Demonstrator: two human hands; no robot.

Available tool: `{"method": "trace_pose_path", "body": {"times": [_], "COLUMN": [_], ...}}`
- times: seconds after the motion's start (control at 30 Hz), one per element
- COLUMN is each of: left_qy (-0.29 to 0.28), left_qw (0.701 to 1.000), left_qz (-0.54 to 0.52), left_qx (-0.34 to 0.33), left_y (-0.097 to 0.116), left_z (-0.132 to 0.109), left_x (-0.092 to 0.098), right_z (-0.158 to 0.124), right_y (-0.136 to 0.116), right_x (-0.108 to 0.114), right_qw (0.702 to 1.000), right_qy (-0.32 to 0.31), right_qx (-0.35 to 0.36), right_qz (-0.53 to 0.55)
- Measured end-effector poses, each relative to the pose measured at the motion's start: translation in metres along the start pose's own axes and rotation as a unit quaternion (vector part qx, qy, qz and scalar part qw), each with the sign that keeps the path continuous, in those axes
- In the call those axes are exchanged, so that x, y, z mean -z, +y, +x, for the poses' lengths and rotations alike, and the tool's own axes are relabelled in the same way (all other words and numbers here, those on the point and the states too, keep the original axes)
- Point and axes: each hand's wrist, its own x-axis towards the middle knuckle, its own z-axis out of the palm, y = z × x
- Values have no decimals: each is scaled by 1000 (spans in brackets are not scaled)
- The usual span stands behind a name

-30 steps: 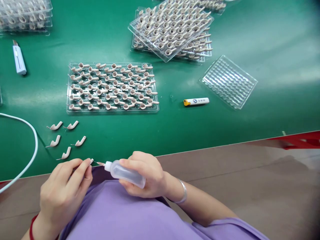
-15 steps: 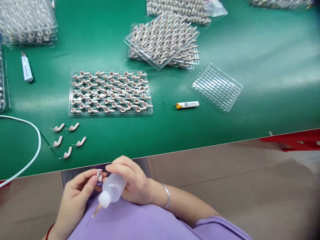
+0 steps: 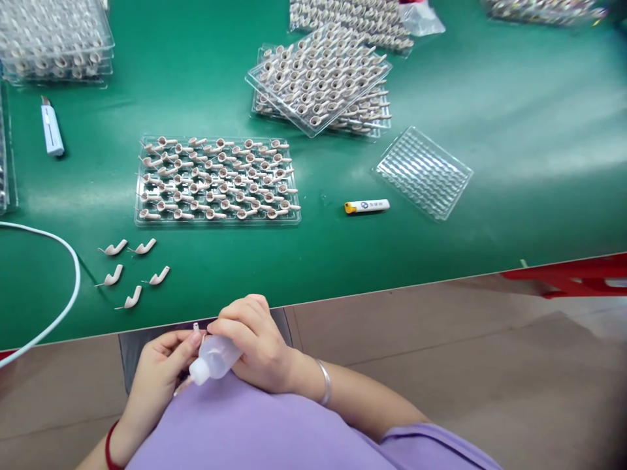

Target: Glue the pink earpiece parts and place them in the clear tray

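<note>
Between the thumb and fingers of my left hand is a small beige plastic piece, mostly hidden by the fingers. A translucent squeeze bottle with a white cap and thin needle tip lies in my right hand, its tip pointing down and left. My right fingertips reach close to the beige piece; whether they touch it I cannot tell. Both hands are just off the table's front edge, above my lap. Several similar loose pieces with thin wires lie on the green table ahead.
A clear tray full of beige pieces sits mid-table. Stacked filled trays stand behind it, with another stack at the far left. A blue cutter, a white lighter, an unfilled tray and a white cable lie around.
The squeeze bottle has tilted and shifted slightly up and left, its tip now nearer my left wrist. The beige piece has turned in my left fingers, one end pointing up.
</note>
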Motion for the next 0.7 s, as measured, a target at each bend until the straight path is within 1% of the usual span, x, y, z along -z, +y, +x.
{"method": "trace_pose_path", "body": {"times": [0.13, 0.43, 0.7], "left_qy": [-7, -7, -2], "left_qw": [999, 999, 998], "left_qz": [37, 37, 52], "left_qx": [-6, -24, -35], "left_y": [-1, 8, 8], "left_z": [4, 3, 3], "left_x": [4, 0, 1], "right_z": [-2, -1, 2], "right_y": [1, -1, -3], "right_x": [-1, -3, -2], "right_qw": [1000, 1000, 1000], "right_qy": [1, -2, 4], "right_qx": [-9, -15, -11], "right_qz": [-3, -10, -21]}}
